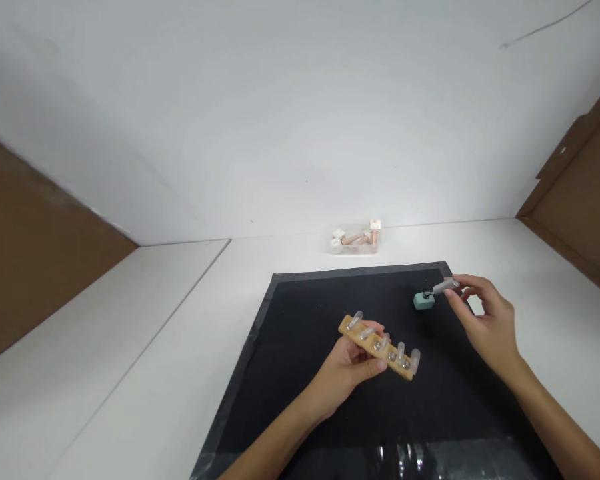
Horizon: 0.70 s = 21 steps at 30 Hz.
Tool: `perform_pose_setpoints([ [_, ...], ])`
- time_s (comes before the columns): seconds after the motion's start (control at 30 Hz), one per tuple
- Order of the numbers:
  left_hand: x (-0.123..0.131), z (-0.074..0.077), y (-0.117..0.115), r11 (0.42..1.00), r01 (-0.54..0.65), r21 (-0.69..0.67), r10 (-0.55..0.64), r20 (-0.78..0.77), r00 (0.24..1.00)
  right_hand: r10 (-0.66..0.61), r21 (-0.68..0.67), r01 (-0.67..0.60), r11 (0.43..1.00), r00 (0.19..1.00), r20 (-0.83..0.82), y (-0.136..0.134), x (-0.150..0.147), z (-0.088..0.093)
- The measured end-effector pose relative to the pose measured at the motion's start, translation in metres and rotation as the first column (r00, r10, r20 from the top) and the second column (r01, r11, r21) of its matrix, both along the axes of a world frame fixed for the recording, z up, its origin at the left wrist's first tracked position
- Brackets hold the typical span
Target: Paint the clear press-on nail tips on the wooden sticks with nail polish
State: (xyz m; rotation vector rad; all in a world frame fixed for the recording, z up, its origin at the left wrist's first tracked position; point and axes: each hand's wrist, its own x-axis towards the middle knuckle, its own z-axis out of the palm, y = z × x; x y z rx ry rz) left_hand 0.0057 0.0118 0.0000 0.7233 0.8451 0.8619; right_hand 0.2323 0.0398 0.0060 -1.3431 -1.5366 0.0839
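White wall (pixel 300 113), white tabletop (pixel 130 347)

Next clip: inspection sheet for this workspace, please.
Surface: white table with a black mat on it.
Job's things: wooden strip of clear nail tips, held over the mat; teal bottle upright on the mat; grey brush tilted at its mouth.
Clutter: clear box of small items by the wall.
Hands: left hand fingers grip the strip; right hand fingers pinch the brush.
Cables: nothing seen.
Surroundings: white wall, brown panels either side.
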Motion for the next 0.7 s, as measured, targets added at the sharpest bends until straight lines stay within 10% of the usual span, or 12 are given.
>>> perform_pose_setpoints([
  [0.3, 0.000, -0.005, 0.001, 1.000, -0.015, 0.024, 0.016, -0.017, 1.000, 0.169, -0.075, -0.231, 0.970, 0.865, -0.472, -0.020, -0.022, 0.011],
  [0.7, -0.001, -0.003, 0.000, 1.000, -0.028, 0.005, 0.028, -0.005, 1.000, 0.296, -0.107, -0.388, 0.916, 0.829, -0.474, -0.028, -0.033, 0.013],
])
